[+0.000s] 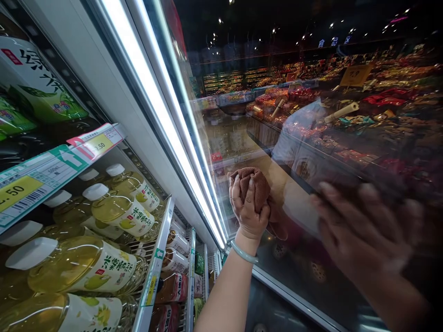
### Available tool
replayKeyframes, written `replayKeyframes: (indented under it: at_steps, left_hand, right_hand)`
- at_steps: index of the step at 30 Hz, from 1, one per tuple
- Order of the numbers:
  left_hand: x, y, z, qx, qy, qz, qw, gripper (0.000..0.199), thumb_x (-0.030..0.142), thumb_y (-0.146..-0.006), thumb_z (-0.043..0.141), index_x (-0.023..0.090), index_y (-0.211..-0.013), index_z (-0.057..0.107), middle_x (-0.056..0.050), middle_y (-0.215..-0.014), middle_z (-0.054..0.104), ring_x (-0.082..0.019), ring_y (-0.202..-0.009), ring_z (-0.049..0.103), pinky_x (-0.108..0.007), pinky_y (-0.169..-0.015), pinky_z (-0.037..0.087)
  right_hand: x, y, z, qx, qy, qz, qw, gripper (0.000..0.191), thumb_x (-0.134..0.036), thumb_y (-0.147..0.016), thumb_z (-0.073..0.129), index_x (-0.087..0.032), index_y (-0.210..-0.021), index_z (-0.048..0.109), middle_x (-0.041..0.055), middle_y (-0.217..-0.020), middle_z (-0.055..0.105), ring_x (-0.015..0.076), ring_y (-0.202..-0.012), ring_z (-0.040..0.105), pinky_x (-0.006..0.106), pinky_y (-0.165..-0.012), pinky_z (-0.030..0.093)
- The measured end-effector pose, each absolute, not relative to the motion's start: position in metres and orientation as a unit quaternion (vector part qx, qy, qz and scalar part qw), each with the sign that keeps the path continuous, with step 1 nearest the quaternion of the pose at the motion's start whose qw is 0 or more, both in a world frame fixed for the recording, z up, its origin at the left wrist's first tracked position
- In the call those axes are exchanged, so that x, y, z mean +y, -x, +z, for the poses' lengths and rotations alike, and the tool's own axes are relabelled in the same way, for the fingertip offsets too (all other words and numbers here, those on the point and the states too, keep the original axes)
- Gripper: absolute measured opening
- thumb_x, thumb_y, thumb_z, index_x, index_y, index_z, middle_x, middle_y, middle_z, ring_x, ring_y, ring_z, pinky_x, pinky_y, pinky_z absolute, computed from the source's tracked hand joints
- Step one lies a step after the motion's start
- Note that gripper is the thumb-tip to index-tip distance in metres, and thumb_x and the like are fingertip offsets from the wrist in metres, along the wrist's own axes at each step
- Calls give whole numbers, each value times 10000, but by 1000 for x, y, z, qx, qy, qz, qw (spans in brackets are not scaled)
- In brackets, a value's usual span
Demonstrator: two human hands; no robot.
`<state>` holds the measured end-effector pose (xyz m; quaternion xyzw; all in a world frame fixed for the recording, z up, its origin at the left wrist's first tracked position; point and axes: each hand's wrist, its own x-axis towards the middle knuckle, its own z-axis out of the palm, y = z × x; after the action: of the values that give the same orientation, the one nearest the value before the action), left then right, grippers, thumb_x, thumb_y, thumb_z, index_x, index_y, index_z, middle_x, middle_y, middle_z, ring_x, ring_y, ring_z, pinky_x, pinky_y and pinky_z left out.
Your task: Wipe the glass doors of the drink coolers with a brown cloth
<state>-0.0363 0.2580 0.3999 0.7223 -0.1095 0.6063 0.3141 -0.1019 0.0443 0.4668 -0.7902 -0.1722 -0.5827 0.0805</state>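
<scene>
My left hand (pixel 249 207), with a pale green bangle (pixel 244 252) at the wrist, presses a bunched brown cloth (pixel 256 182) against the glass door (pixel 221 133). Its fingers are curled over the cloth, and a loose fold hangs down to the right. My right hand (pixel 367 230) is on the right side, dim and blurred. Its fingers are spread, and nothing shows in them. I cannot tell whether it touches the glass. A faint reflection of a light sleeve (pixel 301 133) lies across the pane.
To the left, fridge shelves hold several pear drink bottles (pixel 121 212) and green tea bottles (pixel 38 83). Price tags (pixel 97 145) line the shelf edges. A bright light strip (pixel 162 120) runs along the frame. Past the glass are bins of wrapped goods (pixel 346 133).
</scene>
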Motion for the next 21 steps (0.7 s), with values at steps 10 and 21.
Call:
replayKeyframes:
  at_steps: [10, 21]
  left_hand:
    - [286, 33, 400, -54, -717, 577, 387, 687, 395, -1057, 492, 269, -1693, 264, -147, -1726, 349, -311, -1614, 329, -536, -1321, 303]
    - [299, 33, 386, 18, -720, 563, 405, 696, 399, -1066, 462, 275, -1702, 206, -138, -1746, 301, -283, -1628, 298, -500, -1329, 299]
  right_hand:
    - [140, 72, 468, -277, 796, -538, 11, 469, -232, -1050, 575, -259, -1518, 562, -22, -1508, 611, 176, -1550, 433, 417, -1384, 10]
    - [145, 67, 461, -326, 793, -515, 3, 530, -234, -1050, 587, -264, -1571, 491, -10, -1549, 582, 167, -1597, 342, 421, -1381, 11]
